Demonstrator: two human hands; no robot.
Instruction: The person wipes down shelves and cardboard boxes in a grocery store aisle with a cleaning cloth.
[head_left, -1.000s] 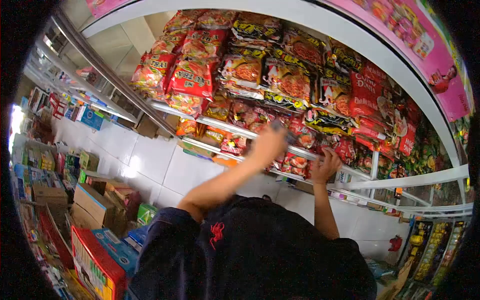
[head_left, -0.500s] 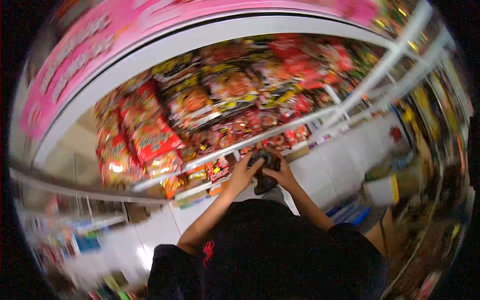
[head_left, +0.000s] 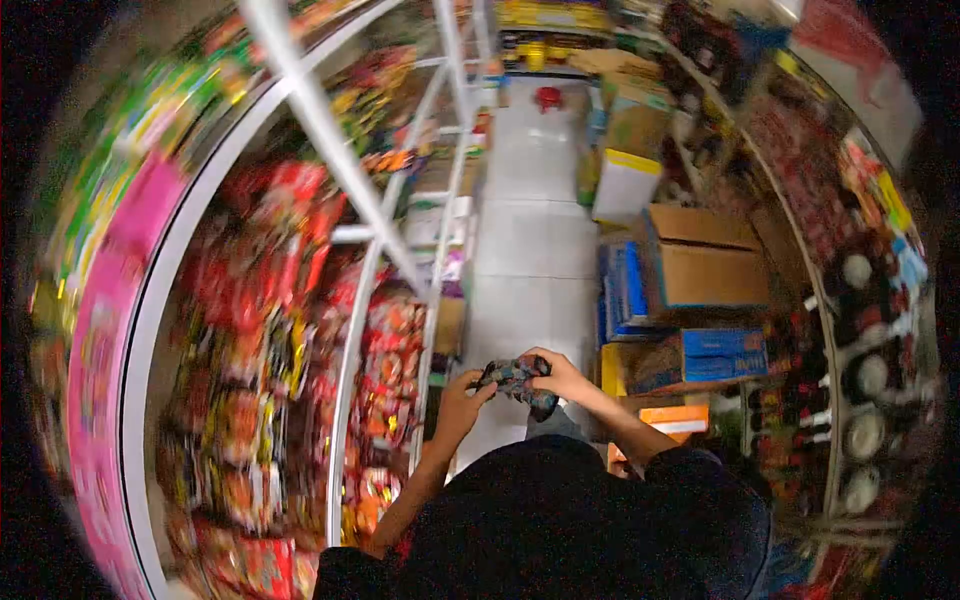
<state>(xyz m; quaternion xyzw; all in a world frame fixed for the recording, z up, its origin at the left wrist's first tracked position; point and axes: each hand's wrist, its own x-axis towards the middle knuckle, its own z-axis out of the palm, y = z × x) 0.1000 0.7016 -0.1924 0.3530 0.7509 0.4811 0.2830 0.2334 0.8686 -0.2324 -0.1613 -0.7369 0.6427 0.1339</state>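
Observation:
Both of my hands are closed on a small dark, mottled bundle (head_left: 516, 374) in front of my body. It looks soft, like patterned cloth, but I cannot make out its exact kind. My left hand (head_left: 464, 400) grips its left end, thumb on top. At the opposite end my right hand (head_left: 560, 376) holds it, thumb laid over it. Below the bundle, part of a grey trouser leg or shoe (head_left: 555, 424) shows above the floor.
A white tiled aisle (head_left: 530, 245) runs ahead, with a red object (head_left: 548, 98) at its far end. Shelves of red snack packets (head_left: 395, 350) line the left behind white rails. To the right stand cardboard boxes (head_left: 712, 275), a blue carton (head_left: 725, 354) and shelves of bottles (head_left: 865, 435).
My view has swung right, from facing the packet shelf to looking along the aisle. The shelf now lies on my left. Both hands still hold the dark bundle.

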